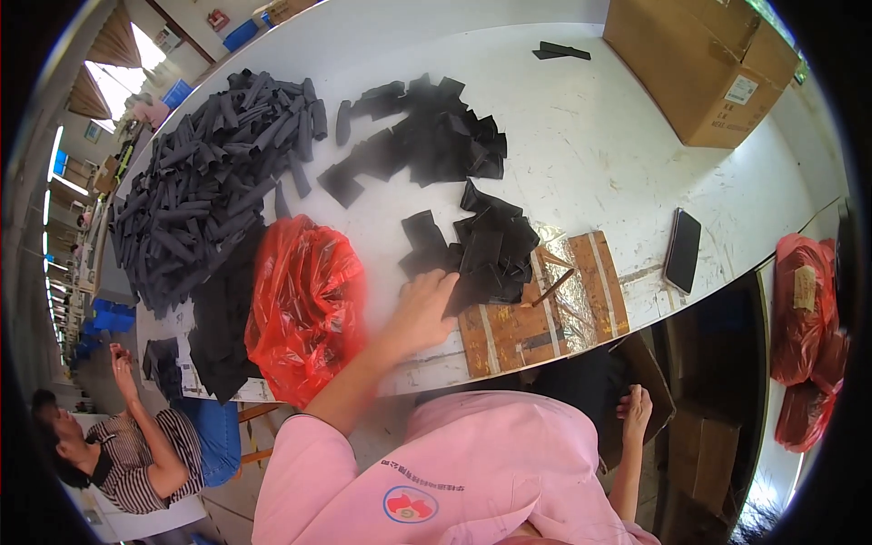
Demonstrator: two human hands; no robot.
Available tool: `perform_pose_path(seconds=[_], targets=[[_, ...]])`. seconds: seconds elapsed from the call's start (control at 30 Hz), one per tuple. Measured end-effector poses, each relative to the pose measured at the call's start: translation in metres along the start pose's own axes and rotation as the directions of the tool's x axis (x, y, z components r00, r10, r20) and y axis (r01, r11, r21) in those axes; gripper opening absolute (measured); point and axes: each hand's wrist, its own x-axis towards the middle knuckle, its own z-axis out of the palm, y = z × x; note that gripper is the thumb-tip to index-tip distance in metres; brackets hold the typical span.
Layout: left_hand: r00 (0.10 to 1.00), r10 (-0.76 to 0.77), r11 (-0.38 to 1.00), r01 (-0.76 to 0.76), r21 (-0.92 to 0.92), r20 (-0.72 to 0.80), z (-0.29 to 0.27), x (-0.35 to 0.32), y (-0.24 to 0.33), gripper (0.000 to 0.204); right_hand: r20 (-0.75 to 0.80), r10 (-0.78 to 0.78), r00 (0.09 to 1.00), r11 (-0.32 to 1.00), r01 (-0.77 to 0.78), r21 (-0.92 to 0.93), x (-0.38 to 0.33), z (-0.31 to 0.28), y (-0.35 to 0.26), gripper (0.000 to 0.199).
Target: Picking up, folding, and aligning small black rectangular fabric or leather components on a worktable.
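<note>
Our white desk (554, 118) carries a carton (672, 91) by its far right edge and loose black pieces (495, 241) towards its near edge. Our left hand (422, 313) touches them, grip unclear; our right hand (636, 413) is half curled, its hold untellable. Lifting pieces singly should avoid dragging neighbours. The carton's white label (741, 89) bears print.

The flat pieces (498, 241) are black, the rolled pieces (213, 163) dark grey, the counter (581, 127) white, plastic bag (304, 300) red, shirt (481, 454) pink, and co-worker's top (120, 447) striped dark and light.
</note>
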Motion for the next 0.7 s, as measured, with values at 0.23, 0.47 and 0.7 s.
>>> perform_pose_path(seconds=[0.23, 0.47, 0.7], targets=[[0.879, -0.319, 0.946, 0.315, -0.070, -0.354, -0.009, 0.053, -0.038, 0.037, -0.033, -0.085, 0.996, 0.996, 0.085, -0.007, -0.015, 0.001, -0.017, 0.033], [0.865, -0.499, 0.865, 0.493, -0.093, -0.051, 0.018, 0.089, -0.106, 0.025, 0.072, -0.184, 0.980, 0.981, 0.188, -0.046, -0.034, 0.020, -0.076, 0.028], [0.723, -0.630, 0.191, -0.208, -0.959, -0.282, -0.037, 0.051, 0.005, 0.009, 0.445, -0.420, 0.791, 0.902, 0.418, 0.110, -0.071, 0.085, -0.158, 0.018]])
